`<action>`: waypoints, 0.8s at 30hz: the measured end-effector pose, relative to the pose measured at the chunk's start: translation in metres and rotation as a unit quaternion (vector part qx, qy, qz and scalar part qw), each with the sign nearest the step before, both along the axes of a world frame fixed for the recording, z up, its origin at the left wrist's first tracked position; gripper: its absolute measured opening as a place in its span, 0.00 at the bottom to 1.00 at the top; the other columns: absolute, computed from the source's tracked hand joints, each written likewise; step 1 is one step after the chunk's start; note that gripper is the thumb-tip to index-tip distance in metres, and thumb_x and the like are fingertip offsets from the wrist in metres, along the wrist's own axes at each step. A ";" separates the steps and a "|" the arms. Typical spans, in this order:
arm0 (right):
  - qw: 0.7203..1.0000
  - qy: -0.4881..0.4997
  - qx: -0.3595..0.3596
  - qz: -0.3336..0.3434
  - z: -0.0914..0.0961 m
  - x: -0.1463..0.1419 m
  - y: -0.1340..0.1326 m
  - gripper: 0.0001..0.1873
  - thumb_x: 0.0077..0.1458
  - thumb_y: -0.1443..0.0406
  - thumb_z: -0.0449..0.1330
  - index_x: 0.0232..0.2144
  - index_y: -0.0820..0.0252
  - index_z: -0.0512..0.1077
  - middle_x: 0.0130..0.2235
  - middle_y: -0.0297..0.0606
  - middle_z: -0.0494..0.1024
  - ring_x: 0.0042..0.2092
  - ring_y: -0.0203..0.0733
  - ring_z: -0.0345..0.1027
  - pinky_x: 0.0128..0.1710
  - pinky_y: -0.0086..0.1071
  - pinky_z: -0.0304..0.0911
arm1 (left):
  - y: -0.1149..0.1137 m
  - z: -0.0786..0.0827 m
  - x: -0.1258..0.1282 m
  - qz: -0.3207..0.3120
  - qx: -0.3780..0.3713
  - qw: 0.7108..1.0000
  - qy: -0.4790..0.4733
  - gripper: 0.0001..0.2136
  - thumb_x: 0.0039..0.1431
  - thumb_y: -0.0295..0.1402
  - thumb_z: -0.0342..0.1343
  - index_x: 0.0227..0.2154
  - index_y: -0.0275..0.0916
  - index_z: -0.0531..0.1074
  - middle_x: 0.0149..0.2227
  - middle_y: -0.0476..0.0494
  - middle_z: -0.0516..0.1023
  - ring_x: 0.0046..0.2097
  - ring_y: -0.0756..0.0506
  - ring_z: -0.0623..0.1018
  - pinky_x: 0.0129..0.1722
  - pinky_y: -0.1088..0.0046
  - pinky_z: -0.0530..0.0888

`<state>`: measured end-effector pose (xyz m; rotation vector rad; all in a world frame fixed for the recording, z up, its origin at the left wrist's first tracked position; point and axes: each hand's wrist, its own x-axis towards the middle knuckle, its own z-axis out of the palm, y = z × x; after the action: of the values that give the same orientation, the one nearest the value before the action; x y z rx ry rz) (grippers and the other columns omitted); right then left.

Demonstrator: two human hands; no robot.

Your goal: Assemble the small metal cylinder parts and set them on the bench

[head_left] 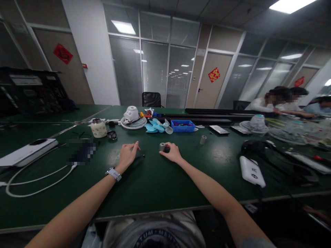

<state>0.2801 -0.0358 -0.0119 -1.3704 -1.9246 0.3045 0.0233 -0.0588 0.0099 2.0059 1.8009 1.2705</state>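
your right fingers curl around the small metal cylinder (162, 146) at the table's (152, 193) middle, seemingly to steady it upright, while your left hand (127, 155) bends beside a dark bit (144, 156), its grip unclear.

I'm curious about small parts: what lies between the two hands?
The head view shows a small dark piece on the table between them, nearer the left hand; the right hand holds a grey cylinder.

Open tabletop (182, 140) beyond held cylinder (162, 145), then blue tray (183, 129)
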 end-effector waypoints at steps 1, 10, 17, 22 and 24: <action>1.000 0.008 -0.004 -0.029 -0.001 0.016 0.008 0.24 0.43 0.54 0.67 0.42 0.55 0.71 0.39 0.39 0.77 0.43 0.46 0.70 0.45 0.43 0.63 | -0.001 0.000 0.001 0.000 0.004 1.000 0.000 0.24 0.61 0.49 0.40 0.20 0.43 0.73 0.30 0.43 0.79 0.44 0.38 0.70 0.47 0.61 0.65; 0.942 0.038 -0.006 -0.333 -0.006 0.141 0.048 0.24 0.47 0.59 0.65 0.47 0.60 0.72 0.43 0.45 0.79 0.44 0.49 0.73 0.44 0.37 0.65 | -0.002 -0.001 0.004 -0.032 0.014 0.999 0.030 0.21 0.59 0.46 0.42 0.15 0.43 0.65 0.28 0.42 0.77 0.41 0.39 0.70 0.45 0.61 0.65; 0.928 0.003 -0.026 -0.370 -0.005 0.148 0.052 0.19 0.50 0.60 0.64 0.46 0.58 0.75 0.42 0.45 0.79 0.44 0.48 0.73 0.43 0.35 0.64 | 0.000 -0.002 0.003 -0.037 0.006 0.999 0.023 0.17 0.57 0.39 0.41 0.16 0.42 0.66 0.30 0.43 0.77 0.42 0.40 0.69 0.43 0.64 0.65; 0.920 -0.019 -0.045 -0.388 -0.002 0.149 0.052 0.20 0.52 0.63 0.62 0.49 0.59 0.73 0.42 0.47 0.79 0.44 0.49 0.73 0.43 0.35 0.64 | -0.001 -0.001 0.002 -0.022 0.015 1.000 0.009 0.15 0.55 0.36 0.40 0.16 0.42 0.64 0.27 0.43 0.75 0.40 0.41 0.69 0.41 0.67 0.64; 0.919 -0.017 -0.051 -0.392 0.001 0.147 0.049 0.22 0.53 0.63 0.61 0.51 0.60 0.72 0.42 0.49 0.78 0.44 0.51 0.72 0.43 0.37 0.63 | -0.001 0.000 0.003 -0.022 0.020 0.999 0.018 0.15 0.55 0.36 0.40 0.16 0.42 0.63 0.26 0.43 0.74 0.38 0.42 0.69 0.41 0.67 0.64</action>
<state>0.4274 0.0129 -0.0113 -2.0900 -1.2466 -0.0184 0.0262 -0.0600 0.0095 2.0909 1.7510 1.2755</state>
